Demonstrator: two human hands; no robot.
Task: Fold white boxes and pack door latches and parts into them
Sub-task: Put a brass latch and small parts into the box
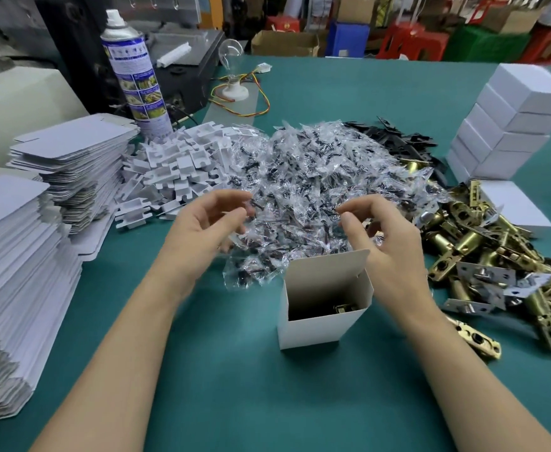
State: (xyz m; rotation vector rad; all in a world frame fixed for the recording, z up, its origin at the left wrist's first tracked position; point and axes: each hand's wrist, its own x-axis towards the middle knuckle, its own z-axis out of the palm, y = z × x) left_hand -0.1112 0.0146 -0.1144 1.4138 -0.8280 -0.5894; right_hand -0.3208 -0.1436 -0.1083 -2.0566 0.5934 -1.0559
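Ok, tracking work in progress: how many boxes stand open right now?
1: the open white box stands on the green table, in front of the bag pile. The stacked boxes at right are closed.

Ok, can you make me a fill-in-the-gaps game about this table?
Inside the open box lies a brass ____.
The pile of loose latches sits on the box's ____ side.
The flat unfolded boxes are stacked on the ____ side.
The spray can stands ____.
Missing words: latch, right, left, upright.
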